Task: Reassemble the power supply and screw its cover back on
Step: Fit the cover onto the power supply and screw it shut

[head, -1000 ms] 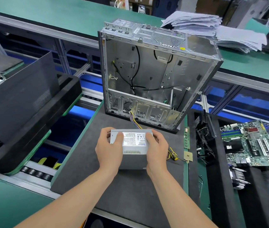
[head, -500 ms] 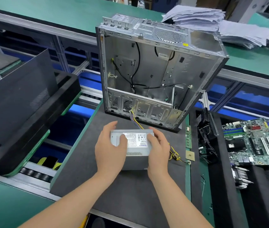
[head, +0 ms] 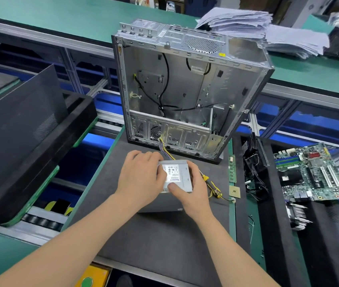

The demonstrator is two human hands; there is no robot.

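A grey metal power supply (head: pixel 182 176) with a white label on top stands on the dark mat (head: pixel 164 241). My left hand (head: pixel 141 179) covers its left side and top, fingers curled over the far edge. My right hand (head: pixel 193 189) grips its right side, thumb pressed on the top near the front edge. Coloured wires (head: pixel 164 150) run from the unit's back toward the open computer case (head: pixel 185 90), which stands upright just behind it. Yellow and black cables (head: pixel 212 185) trail from the unit's right side. The unit's lower faces are hidden by my hands.
A RAM stick (head: pixel 232 168) and a CPU chip (head: pixel 234 192) lie right of the unit. A motherboard (head: pixel 313 172) sits on a black tray at the right. A black panel (head: pixel 19 125) leans in a foam tray at the left. Paper stacks (head: pixel 268 30) lie behind the case.
My left hand has slid further over the top of the power supply, and my right thumb has moved onto its top near the front. The unit appears turned slightly.
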